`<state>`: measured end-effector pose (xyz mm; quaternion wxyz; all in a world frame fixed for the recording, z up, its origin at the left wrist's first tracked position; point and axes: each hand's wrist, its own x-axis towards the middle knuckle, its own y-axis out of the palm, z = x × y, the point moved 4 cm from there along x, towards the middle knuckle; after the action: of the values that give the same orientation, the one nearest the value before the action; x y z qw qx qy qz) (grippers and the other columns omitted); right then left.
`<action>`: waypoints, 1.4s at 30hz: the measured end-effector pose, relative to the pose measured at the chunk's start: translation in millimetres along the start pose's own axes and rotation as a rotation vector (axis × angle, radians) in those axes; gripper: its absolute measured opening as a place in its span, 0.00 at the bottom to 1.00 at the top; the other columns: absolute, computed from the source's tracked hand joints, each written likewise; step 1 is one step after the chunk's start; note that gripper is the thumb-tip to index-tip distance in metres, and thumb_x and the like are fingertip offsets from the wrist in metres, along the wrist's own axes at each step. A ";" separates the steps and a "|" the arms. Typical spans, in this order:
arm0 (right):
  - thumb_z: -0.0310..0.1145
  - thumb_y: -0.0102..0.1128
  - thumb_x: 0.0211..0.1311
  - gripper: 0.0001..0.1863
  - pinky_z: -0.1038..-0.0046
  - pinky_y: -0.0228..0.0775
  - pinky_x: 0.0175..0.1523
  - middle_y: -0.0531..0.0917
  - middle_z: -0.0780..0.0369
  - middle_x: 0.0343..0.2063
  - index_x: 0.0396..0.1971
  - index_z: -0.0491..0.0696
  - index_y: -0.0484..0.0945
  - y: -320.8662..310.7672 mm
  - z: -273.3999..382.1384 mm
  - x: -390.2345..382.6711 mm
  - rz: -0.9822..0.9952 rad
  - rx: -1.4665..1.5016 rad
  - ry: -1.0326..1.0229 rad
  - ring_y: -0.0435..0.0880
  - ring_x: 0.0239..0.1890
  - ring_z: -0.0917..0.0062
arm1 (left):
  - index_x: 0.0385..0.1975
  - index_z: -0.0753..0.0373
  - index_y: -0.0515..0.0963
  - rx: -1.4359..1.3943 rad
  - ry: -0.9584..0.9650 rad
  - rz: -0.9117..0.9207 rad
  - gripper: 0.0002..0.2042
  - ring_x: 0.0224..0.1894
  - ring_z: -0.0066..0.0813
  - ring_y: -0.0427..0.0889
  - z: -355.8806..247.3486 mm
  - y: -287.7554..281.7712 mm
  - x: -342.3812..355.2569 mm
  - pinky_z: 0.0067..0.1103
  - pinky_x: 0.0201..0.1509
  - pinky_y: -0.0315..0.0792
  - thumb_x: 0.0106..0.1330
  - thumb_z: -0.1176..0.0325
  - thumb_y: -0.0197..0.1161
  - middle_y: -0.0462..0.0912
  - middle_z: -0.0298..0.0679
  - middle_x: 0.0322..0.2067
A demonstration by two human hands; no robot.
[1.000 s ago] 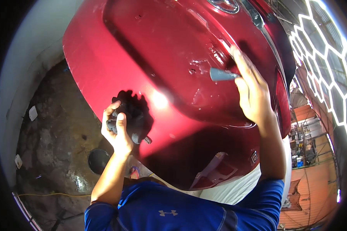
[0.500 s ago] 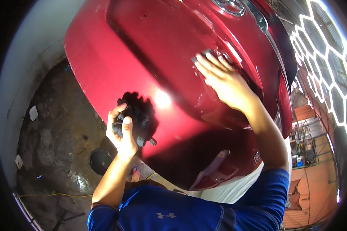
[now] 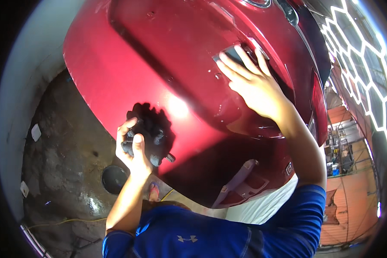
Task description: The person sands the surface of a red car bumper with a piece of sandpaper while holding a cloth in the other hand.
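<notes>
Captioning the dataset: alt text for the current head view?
A person's right hand lies spread over a dark flat sheet on a red car; the left hand grips a dark lumpy bundle.

No words or numbers I can make out from here, marks only. Pale grey curved logo [image 3: 187, 238] on the chest of the bright blue fabric shirt [image 3: 221, 230]. Shiny rounded chrome emblem [image 3: 259, 6] on the glossy red metal car body [image 3: 94, 60], cut by my view's top edge. Small squarish silvery mark [image 3: 289, 168] lower on the car; its lettering is too small for me.
</notes>
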<state>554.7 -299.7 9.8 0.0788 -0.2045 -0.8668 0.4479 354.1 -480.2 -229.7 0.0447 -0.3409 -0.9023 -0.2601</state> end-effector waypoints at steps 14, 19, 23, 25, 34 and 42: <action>0.45 0.64 0.72 0.32 0.33 0.36 0.84 0.72 0.63 0.77 0.73 0.52 0.75 -15.8 19.7 -38.0 -0.012 -0.088 0.067 0.59 0.83 0.62 | 0.57 0.67 0.82 -0.024 0.017 0.020 0.22 0.54 0.26 0.78 6.9 4.1 -3.7 0.26 0.63 0.70 0.73 0.55 0.70 0.83 0.40 0.54; 0.43 0.65 0.72 0.30 0.37 0.44 0.83 0.72 0.63 0.77 0.72 0.54 0.77 -11.1 13.2 -6.4 -0.060 -0.162 0.029 0.62 0.82 0.60 | 0.56 0.68 0.81 -0.053 -0.001 0.032 0.22 0.55 0.26 0.78 -0.5 11.2 -4.1 0.26 0.62 0.70 0.74 0.54 0.69 0.83 0.39 0.54; 0.31 0.72 0.58 0.34 0.57 0.80 0.68 0.81 0.60 0.69 0.68 0.49 0.80 -30.3 33.8 -79.7 -0.256 0.272 0.176 0.83 0.66 0.57 | 0.55 0.69 0.81 0.000 0.058 0.034 0.24 0.55 0.29 0.79 5.8 6.1 -0.6 0.28 0.64 0.70 0.74 0.52 0.68 0.83 0.40 0.53; 0.24 0.70 0.54 0.35 0.60 0.81 0.66 0.81 0.56 0.68 0.67 0.45 0.80 -38.5 32.8 -101.1 -0.386 0.428 0.210 0.85 0.63 0.56 | 0.56 0.69 0.81 0.038 0.065 0.065 0.24 0.54 0.29 0.79 0.1 8.5 0.3 0.28 0.63 0.71 0.74 0.51 0.68 0.83 0.40 0.52; 0.22 0.68 0.57 0.34 0.59 0.76 0.69 0.78 0.59 0.71 0.67 0.51 0.81 -38.2 14.1 -52.0 -0.416 0.167 0.108 0.78 0.64 0.56 | 0.55 0.69 0.82 0.023 0.063 0.035 0.24 0.52 0.26 0.79 4.9 8.1 0.3 0.26 0.61 0.70 0.75 0.52 0.68 0.83 0.38 0.50; 0.29 0.61 0.76 0.33 0.49 0.53 0.84 0.73 0.54 0.75 0.78 0.45 0.65 5.3 0.4 -7.9 -0.122 0.331 0.073 0.66 0.80 0.57 | 0.55 0.69 0.81 -0.003 0.056 0.053 0.24 0.52 0.28 0.78 5.3 9.2 -4.4 0.27 0.62 0.69 0.73 0.52 0.69 0.82 0.40 0.50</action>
<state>563.2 -300.6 5.7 0.1698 -0.1520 -0.7887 0.5710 363.9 -474.3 -231.4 0.0764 -0.3574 -0.8909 -0.2697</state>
